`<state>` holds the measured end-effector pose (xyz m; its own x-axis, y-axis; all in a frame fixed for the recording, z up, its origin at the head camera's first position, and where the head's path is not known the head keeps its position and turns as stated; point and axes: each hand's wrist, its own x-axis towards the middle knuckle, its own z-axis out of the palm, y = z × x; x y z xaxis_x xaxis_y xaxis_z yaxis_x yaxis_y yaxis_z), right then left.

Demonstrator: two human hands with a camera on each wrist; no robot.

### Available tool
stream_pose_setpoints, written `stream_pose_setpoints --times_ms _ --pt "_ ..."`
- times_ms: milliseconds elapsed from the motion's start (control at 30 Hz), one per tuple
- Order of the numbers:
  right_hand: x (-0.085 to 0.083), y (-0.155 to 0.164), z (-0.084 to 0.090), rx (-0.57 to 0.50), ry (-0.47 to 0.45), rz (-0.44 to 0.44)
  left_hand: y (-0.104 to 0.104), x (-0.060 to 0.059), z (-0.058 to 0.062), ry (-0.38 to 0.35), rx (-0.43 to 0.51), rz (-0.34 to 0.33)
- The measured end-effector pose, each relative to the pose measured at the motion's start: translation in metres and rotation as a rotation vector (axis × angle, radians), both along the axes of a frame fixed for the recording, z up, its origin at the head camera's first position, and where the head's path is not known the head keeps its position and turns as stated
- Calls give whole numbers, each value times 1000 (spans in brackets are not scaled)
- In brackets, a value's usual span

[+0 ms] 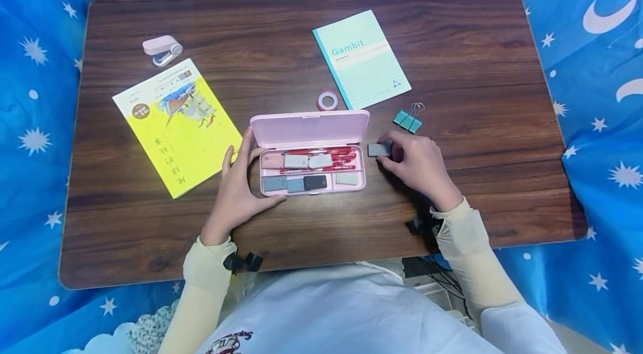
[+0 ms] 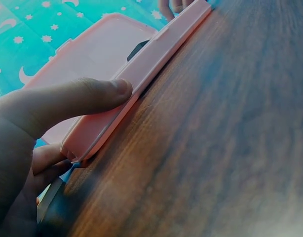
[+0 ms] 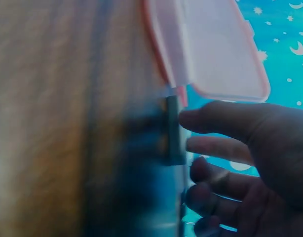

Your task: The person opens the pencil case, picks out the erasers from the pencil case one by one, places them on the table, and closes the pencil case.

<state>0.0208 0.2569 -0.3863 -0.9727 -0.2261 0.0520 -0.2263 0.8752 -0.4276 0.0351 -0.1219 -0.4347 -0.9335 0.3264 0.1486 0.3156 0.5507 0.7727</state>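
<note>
Pencil case [image 1: 312, 161] lies open and mostly filled on the table [image 1: 452, 186], steadied by the left hand [image 1: 240, 186], while the right hand [image 1: 419, 167] pinches a grey eraser [image 1: 379, 149] just beside it, not yet inside.

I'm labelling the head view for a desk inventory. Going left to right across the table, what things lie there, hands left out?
Yellow book → pink stapler overlaps it, so skip → pink pencil case → grey eraser → teal binder clips. The tape roll and green notebook lie farther back, above the case.
</note>
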Motion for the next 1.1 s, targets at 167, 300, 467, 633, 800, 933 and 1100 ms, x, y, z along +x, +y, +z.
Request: stream_pose_setpoints --times_ms 167,300,467,633,800,933,1100 --pt "2 -17 12 -89 98 32 -1 -1 0 -3 -9 2" --pt "5 -44 12 -168 124 119 -1 -2 0 -5 -12 -1" --pt "6 -73 5 -206 101 176 -1 -1 0 -9 -12 6" --pt "7 -90 1 -212 81 188 0 1 0 -17 -3 10" --pt "6 -97 -2 -178 57 178 0 1 0 -9 1 12" --pt "6 -99 -4 -152 35 164 0 1 -1 -14 -8 13" --pt "5 -101 -4 -129 22 155 1 1 -1 -14 -8 17"
